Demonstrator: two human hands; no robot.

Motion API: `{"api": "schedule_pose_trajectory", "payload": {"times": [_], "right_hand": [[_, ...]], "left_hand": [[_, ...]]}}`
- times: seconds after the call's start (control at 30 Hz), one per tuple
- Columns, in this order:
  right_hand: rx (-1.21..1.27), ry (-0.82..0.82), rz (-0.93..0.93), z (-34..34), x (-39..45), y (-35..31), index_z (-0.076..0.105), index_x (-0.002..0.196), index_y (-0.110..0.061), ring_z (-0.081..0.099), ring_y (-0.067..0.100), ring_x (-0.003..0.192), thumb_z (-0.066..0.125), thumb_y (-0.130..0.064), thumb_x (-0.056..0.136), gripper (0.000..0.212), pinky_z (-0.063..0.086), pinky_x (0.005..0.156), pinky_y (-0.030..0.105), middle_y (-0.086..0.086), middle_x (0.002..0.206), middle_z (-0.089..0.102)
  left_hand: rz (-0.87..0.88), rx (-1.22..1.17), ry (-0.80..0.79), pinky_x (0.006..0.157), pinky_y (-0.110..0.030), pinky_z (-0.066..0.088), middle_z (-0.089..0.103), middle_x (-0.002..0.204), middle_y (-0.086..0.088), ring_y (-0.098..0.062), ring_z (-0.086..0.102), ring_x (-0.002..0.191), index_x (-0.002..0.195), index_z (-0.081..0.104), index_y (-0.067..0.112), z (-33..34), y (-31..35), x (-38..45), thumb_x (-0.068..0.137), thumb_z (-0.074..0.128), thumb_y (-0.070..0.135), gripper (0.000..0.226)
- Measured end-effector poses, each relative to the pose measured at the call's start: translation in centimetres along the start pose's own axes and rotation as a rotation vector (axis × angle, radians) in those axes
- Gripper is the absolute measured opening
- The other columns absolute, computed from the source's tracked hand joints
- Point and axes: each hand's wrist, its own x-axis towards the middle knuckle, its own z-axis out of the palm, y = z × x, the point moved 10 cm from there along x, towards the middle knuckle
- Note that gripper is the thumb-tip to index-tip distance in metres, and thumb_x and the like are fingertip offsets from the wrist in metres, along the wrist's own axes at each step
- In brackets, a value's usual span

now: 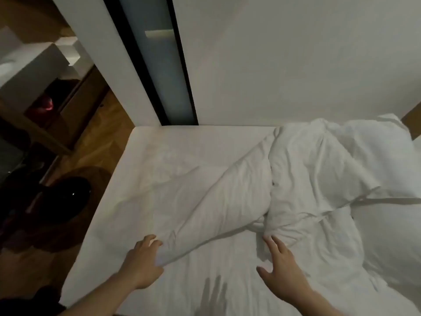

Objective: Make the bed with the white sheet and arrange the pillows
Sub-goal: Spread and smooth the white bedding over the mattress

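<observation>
I see the white sheet (262, 185) bunched in a twisted heap across the bed (159, 151). My left hand (142, 263) grips its near fold; my right hand (281, 267) hovers with fingers spread, holding nothing. No readable writing. A pillow (373, 135) lies far right against the wall (296, 65).

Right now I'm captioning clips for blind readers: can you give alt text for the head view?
A person's left hand grips a corner of a rumpled white duvet on a white bed, while the right hand reaches open toward its bunched middle. A white pillow lies at far right against the white wall.
</observation>
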Motion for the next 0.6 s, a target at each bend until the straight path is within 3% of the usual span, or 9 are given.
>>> {"api": "schedule_pose_trajectory", "payload": {"times": [0.07, 0.2, 0.27, 0.33, 0.4, 0.47, 0.5, 0.57, 0.6], "right_hand": [[0.025, -0.009, -0.02, 4.4, 4.6, -1.2, 0.005, 0.162, -0.035, 0.014, 0.021, 0.157, 0.067, -0.053, 0.087, 0.099, 0.021, 0.124, 0.03, -0.002, 0.171, 0.003], [-0.136, -0.024, -0.084, 14.3, 15.1, -1.6, -0.009, 0.161, -0.036, 0.0, 0.021, 0.159, 0.07, -0.055, 0.085, 0.111, 0.019, 0.125, 0.03, -0.003, 0.171, -0.014], [-0.236, 0.003, -0.091, 18.3, 19.4, -1.2, -0.017, 0.16, -0.034, -0.006, 0.026, 0.159, 0.071, -0.052, 0.089, 0.115, 0.018, 0.127, 0.037, -0.002, 0.17, -0.022], [-0.348, 0.043, -0.12, 21.1, 22.9, -1.2, -0.025, 0.159, -0.033, -0.011, 0.028, 0.159, 0.074, -0.047, 0.089, 0.121, 0.015, 0.127, 0.043, 0.0, 0.169, -0.026], [-0.425, 0.108, -0.169, 22.9, 26.0, -1.5, -0.023, 0.16, -0.032, -0.01, 0.03, 0.159, 0.078, -0.043, 0.086, 0.125, 0.013, 0.128, 0.047, 0.001, 0.17, -0.022], [-0.456, 0.149, -0.168, 23.9, 28.4, -1.1, -0.003, 0.164, -0.031, -0.001, 0.033, 0.159, 0.077, -0.046, 0.085, 0.113, 0.013, 0.127, 0.051, 0.001, 0.173, -0.004], [-0.445, 0.173, -0.171, 24.2, 29.1, -1.0, 0.017, 0.162, -0.031, 0.009, 0.035, 0.158, 0.075, -0.046, 0.087, 0.096, 0.015, 0.125, 0.053, -0.001, 0.171, 0.013], [-0.381, 0.219, -0.225, 24.4, 29.3, -1.7, 0.059, 0.134, -0.032, 0.034, 0.033, 0.148, 0.07, -0.036, 0.092, 0.044, 0.023, 0.121, 0.054, -0.006, 0.148, 0.052], [-0.353, 0.214, -0.266, 24.6, 28.9, -2.0, 0.068, 0.117, -0.033, 0.045, 0.03, 0.139, 0.068, -0.028, 0.093, 0.024, 0.029, 0.117, 0.05, -0.009, 0.132, 0.063]], "left_hand": [[0.096, 0.051, 0.012, 0.11, -0.032, 0.036, 0.016, 0.16, 0.01, -0.017, 0.032, 0.142, 0.15, 0.032, 0.033, 2.1, -1.0, 4.8, 0.077, 0.062, 0.048, 0.08], [0.176, 0.155, -0.04, 0.116, -0.029, 0.029, 0.015, 0.162, 0.006, -0.017, 0.026, 0.146, 0.159, 0.016, 0.025, 11.3, -4.6, 16.6, 0.064, 0.07, 0.048, 0.112], [0.165, 0.117, -0.015, 0.113, -0.031, 0.033, 0.032, 0.156, 0.002, -0.021, 0.037, 0.14, 0.159, 0.019, 0.02, 16.3, -6.6, 20.8, 0.063, 0.073, 0.04, 0.112], [0.177, 0.014, 0.08, 0.094, -0.033, 0.046, 0.058, 0.131, -0.001, -0.027, 0.058, 0.118, 0.143, 0.048, 0.019, 19.9, -7.0, 23.8, 0.068, 0.07, 0.025, 0.079], [0.203, -0.104, 0.255, 0.073, -0.035, 0.05, 0.07, 0.096, -0.004, -0.032, 0.067, 0.09, 0.099, 0.068, 0.021, 20.6, -6.8, 25.5, 0.067, 0.061, 0.011, 0.034], [0.288, -0.129, 0.327, 0.07, -0.031, 0.048, 0.069, 0.077, 0.0, -0.028, 0.062, 0.082, 0.075, 0.065, 0.021, 20.0, -5.4, 25.6, 0.062, 0.062, 0.008, 0.018], [0.387, -0.117, 0.35, 0.071, -0.024, 0.043, 0.066, 0.071, 0.002, -0.026, 0.06, 0.08, 0.07, 0.063, 0.02, 19.4, -4.3, 25.0, 0.06, 0.066, 0.008, 0.016], [0.595, -0.126, 0.304, 0.068, -0.013, 0.027, 0.06, 0.064, 0.005, -0.021, 0.057, 0.072, 0.062, 0.058, 0.022, 17.9, -2.1, 22.3, 0.057, 0.073, 0.008, 0.022], [0.678, -0.122, 0.258, 0.067, -0.012, 0.024, 0.057, 0.061, 0.006, -0.019, 0.054, 0.067, 0.061, 0.054, 0.023, 16.9, -1.2, 20.6, 0.056, 0.075, 0.009, 0.026]]}}
